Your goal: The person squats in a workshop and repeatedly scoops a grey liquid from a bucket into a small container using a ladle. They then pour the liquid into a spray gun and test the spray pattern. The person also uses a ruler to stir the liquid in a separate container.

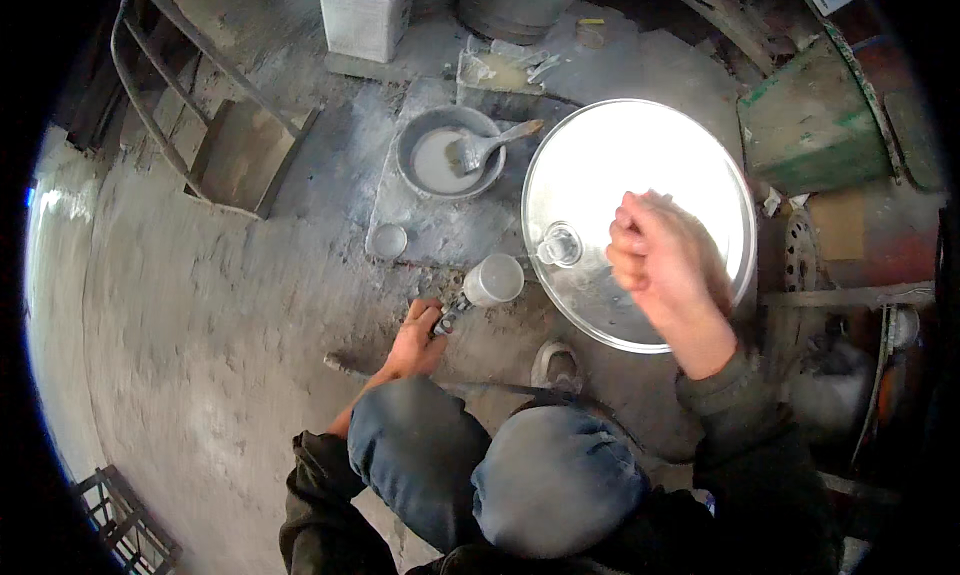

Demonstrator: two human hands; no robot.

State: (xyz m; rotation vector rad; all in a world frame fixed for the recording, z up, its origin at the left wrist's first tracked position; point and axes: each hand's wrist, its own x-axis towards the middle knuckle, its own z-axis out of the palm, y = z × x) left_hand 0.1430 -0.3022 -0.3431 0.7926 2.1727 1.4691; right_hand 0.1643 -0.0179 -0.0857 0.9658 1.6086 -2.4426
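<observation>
The spray gun [476,292], with a translucent cup at its far end, is at the left hand [415,340], just beyond the fingers and slightly to their right. That hand is closed around the gun's metal body, to the left of the shoe [557,365] and ahead of the denim-covered knees [415,430]. The right hand [655,250] is well apart from the gun, farther right and forward, over the bright round top of a metal drum [630,155]. Its fingers are curled in; blur hides whether they hold anything, and I cannot tell whether the hand touches the drum. A small clear round piece [560,245] lies on the drum top, left of this hand. Beyond the gun, a grey slab [400,210] carries a bowl [402,160] of pale liquid with a wide brush [487,150] resting in it, and a small round dish [388,241] stands near the slab's front left corner.
</observation>
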